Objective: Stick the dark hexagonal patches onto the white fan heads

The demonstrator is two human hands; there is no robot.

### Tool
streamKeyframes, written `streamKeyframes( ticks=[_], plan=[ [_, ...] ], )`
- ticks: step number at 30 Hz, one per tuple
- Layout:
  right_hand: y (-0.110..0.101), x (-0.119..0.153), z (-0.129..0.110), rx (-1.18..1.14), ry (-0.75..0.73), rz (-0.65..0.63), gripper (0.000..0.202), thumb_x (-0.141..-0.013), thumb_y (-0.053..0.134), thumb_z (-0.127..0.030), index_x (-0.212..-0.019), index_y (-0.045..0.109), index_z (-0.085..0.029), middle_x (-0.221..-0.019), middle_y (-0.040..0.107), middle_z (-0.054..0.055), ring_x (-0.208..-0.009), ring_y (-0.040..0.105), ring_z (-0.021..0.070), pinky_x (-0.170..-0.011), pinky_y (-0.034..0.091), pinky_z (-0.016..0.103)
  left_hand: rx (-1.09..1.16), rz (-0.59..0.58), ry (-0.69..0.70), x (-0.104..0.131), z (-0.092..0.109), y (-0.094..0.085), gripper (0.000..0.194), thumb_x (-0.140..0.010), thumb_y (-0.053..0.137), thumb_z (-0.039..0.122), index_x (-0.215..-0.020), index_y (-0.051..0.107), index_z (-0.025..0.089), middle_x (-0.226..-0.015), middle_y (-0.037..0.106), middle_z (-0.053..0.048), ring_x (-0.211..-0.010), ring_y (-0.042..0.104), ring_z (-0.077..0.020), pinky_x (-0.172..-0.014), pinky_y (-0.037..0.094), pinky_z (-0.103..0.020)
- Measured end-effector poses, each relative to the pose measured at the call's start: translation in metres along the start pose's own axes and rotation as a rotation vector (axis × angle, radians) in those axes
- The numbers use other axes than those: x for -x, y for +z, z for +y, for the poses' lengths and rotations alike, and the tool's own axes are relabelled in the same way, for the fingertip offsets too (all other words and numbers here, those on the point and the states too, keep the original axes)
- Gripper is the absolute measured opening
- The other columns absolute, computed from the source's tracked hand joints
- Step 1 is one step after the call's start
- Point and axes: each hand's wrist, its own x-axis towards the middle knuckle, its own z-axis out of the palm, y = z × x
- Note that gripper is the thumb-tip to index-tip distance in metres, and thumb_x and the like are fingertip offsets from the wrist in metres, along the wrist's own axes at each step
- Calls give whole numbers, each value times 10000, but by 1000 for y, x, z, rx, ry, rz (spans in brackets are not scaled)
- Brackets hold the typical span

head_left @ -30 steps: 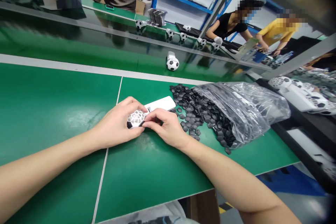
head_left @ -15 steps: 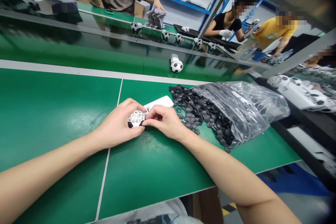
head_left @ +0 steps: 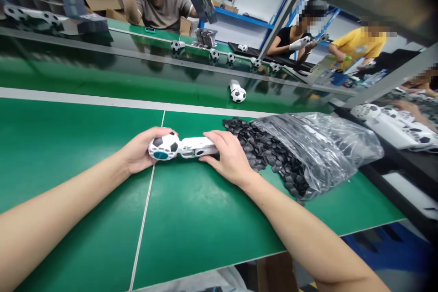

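Observation:
Above the green tabletop [head_left: 191, 214] I hold a white device with a soccer-ball head [head_left: 164, 146] and a long white handle [head_left: 196, 147]. My left hand [head_left: 142, 148] wraps round the ball end from the left. It shows black pentagon patches and a dark blue-green oval on its lower side. My right hand [head_left: 230, 155] grips the far end of the handle, thumb below and fingers on top. Right of that hand, black pentagon pieces [head_left: 270, 148] spill from a clear plastic bag [head_left: 328, 150].
A similar ball-headed device [head_left: 237, 93] lies on the green conveyor belt [head_left: 153, 84] ahead, with several more along its far side. At right, a black tray [head_left: 372, 178] holds more white devices. Co-workers [head_left: 164, 7] sit across the belt. A grey metal post [head_left: 280, 23] rises there.
The device has been turned, so its patched ball side and handle now face me. My right hand has left the ball and taken the handle's end. The belt device has shifted slightly right in view.

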Motion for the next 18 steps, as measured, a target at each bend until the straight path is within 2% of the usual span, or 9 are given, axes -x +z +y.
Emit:
streamKeyframes(
  ticks=[2, 5, 8, 10, 14, 18],
  plan=[
    [3, 1, -1, -72, 17, -37, 567, -755, 691, -343, -1222, 424, -166, -1159, 542, 129, -1058, 494, 273, -877, 415, 420, 147, 80, -39, -1, 2, 0, 246, -683, 649, 340, -759, 618, 108, -738, 630, -74, -624, 598, -182, -526, 548, -326],
    [7, 1, -1, -149, 43, -51, 562, -765, 676, -360, -1219, 409, -166, -1143, 541, 135, -1042, 503, 281, -874, 428, 437, 296, 43, -19, -1, -1, -1, 259, -717, 655, 358, -835, 628, 130, -832, 648, -78, -710, 619, -206, -560, 565, -344],
    [9, -1, 1, -191, 91, -53, 508, -767, 675, -340, -1178, 433, -165, -1126, 547, 130, -1028, 511, 271, -875, 431, 433, 297, -31, 51, -2, -8, -2, 285, -630, 743, 193, -888, 637, 134, -893, 656, -72, -782, 623, -188, -643, 567, -281],
    [9, -2, 3, -185, 118, -77, 554, -736, 708, -323, -1186, 427, -167, -1157, 534, 127, -1053, 497, 274, -886, 425, 437, 274, -4, 93, -4, -11, -1, 257, -633, 737, 126, -871, 641, 130, -886, 660, -61, -773, 623, -158, -656, 561, -238],
    [6, -3, 0, -147, 122, -125, 617, -728, 711, -260, -1241, 381, -165, -1190, 517, 136, -1098, 475, 276, -899, 413, 441, 297, 115, 105, -6, -10, 4, 107, -732, 673, 194, -813, 632, 138, -743, 654, -39, -598, 605, -115, -528, 543, -192],
    [-1, -2, -12, -145, 89, -91, 564, -776, 648, -339, -1239, 381, -158, -1139, 546, 125, -1023, 520, 255, -843, 446, 404, 305, 155, 145, -2, -6, 9, 107, -748, 642, 234, -803, 602, 151, -647, 615, -10, -475, 553, -93, -411, 494, -173]
  ],
)
